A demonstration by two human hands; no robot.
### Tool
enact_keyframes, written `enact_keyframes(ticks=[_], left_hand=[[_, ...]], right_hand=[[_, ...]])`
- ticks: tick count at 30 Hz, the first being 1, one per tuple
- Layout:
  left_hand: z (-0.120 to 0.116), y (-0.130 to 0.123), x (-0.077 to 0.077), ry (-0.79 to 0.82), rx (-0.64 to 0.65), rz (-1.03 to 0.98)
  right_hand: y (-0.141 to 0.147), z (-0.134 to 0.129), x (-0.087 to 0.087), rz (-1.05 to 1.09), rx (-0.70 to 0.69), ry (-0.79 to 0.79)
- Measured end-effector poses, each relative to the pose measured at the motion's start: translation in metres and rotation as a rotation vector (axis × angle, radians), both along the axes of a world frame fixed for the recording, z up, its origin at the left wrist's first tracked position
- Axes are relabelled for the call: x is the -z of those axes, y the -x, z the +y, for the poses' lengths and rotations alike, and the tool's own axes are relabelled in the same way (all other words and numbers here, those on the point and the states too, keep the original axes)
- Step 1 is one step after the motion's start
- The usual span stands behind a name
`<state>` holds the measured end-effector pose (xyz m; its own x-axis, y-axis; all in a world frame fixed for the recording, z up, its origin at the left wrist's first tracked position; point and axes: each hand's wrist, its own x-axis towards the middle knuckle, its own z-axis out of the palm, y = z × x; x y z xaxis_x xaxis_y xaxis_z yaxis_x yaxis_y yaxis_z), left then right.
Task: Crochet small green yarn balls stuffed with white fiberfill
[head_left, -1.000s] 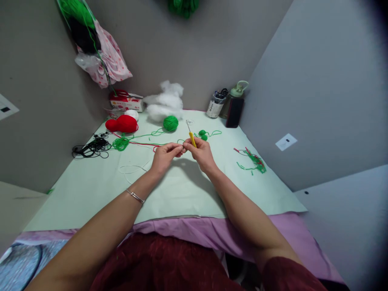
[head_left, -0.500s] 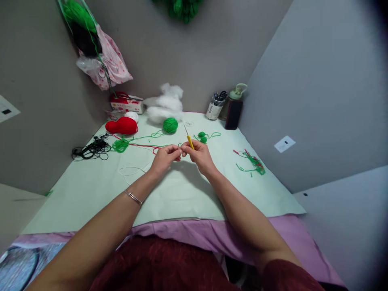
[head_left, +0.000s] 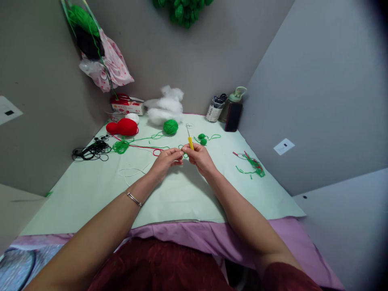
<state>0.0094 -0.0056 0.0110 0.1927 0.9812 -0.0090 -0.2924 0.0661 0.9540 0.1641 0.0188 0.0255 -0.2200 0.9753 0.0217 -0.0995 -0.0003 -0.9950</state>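
Observation:
My left hand [head_left: 165, 162] and my right hand [head_left: 200, 159] meet fingertip to fingertip above the middle of the table. The right one is closed around a crochet hook with a yellow handle [head_left: 190, 142], its metal tip pointing up and away. Green yarn [head_left: 181, 147] shows at the pinched fingertips of my left hand and loops between the two hands. Just beyond them sits a green yarn ball [head_left: 170, 127]. Two small green pieces [head_left: 203, 139] lie past my right hand. A red strand [head_left: 157, 152] curls beside my left fingers.
At the left are a red skein [head_left: 123, 127], tangled black cord [head_left: 92, 149] and green yarn [head_left: 121, 146]. White stuffing [head_left: 166, 107] sits at the back. A pen cup [head_left: 214, 110], phone [head_left: 233, 117] and bottle stand back right; yarn scraps [head_left: 253, 165] lie right.
The hook in my right hand has turned more upright. My hands stay together with slightly shifted fingers, and a green loop now shows between them. The whole view has shifted slightly.

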Motion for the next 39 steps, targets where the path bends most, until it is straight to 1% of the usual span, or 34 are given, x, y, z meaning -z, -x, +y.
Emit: enact_keyframes(ticks=[6, 11, 15, 19, 21, 23, 27, 32, 35, 39], left_hand=[[-0.001, -0.002, 0.000, 0.032, 0.011, -0.028], [-0.003, -0.002, -0.001, 0.064, 0.020, -0.052], [-0.001, -0.001, -0.003, 0.094, -0.009, -0.089], [-0.009, -0.001, -0.014, 0.094, -0.094, -0.157], [-0.020, -0.002, -0.022, 0.083, -0.127, -0.184], [-0.034, -0.002, -0.029, 0.074, -0.147, -0.199], [-0.059, -0.002, -0.036, 0.074, -0.143, -0.217], [-0.076, -0.001, -0.032, 0.076, -0.169, -0.202], [-0.082, -0.001, -0.027, 0.100, -0.150, -0.215], [-0.088, 0.000, -0.024, 0.114, -0.142, -0.239]], right_hand=[[0.003, 0.001, 0.007, -0.032, 0.112, -0.121], [0.005, -0.001, 0.007, -0.003, 0.145, -0.127], [-0.002, 0.001, -0.002, 0.062, 0.125, -0.061], [-0.015, -0.001, -0.019, 0.151, 0.103, -0.030], [-0.019, -0.009, -0.027, 0.232, 0.095, -0.030], [-0.020, -0.022, -0.033, 0.291, 0.066, -0.048], [-0.014, -0.056, -0.036, 0.287, 0.083, -0.145], [-0.005, -0.090, -0.028, 0.275, 0.116, -0.189], [0.000, -0.101, -0.020, 0.263, 0.159, -0.199], [0.002, -0.108, -0.010, 0.234, 0.198, -0.209]])
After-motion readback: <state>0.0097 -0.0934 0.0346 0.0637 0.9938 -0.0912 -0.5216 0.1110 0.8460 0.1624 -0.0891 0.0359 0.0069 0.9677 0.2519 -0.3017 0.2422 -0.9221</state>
